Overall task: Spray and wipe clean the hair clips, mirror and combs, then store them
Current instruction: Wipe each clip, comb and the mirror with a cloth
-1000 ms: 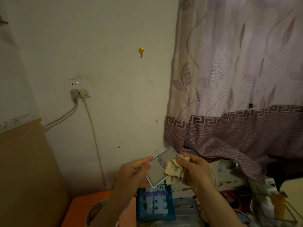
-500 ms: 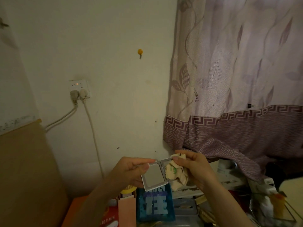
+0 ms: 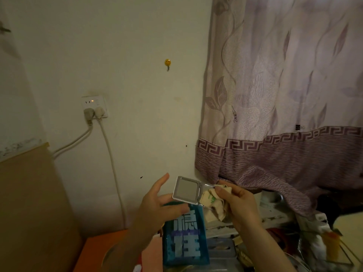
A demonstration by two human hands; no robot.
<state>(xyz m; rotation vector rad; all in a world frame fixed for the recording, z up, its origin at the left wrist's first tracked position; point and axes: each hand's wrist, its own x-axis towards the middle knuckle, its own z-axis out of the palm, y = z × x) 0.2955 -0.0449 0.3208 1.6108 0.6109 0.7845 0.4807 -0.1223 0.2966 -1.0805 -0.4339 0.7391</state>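
One folding mirror [image 3: 187, 190], opened flat, is held up in front of the wall, just above a blue box [image 3: 184, 235]. The left hand [image 3: 159, 205] is spread wide, fingers straight, under the mirror's left half. The right hand [image 3: 234, 201] is curled round one crumpled cloth [image 3: 213, 201], pressed on the mirror's right half. Left of the mirror, one socket [image 3: 95, 107] is seen with two plugs; above it, one yellow hook [image 3: 167, 62]; right of it, one patterned curtain [image 3: 284, 95] hangs over clutter.
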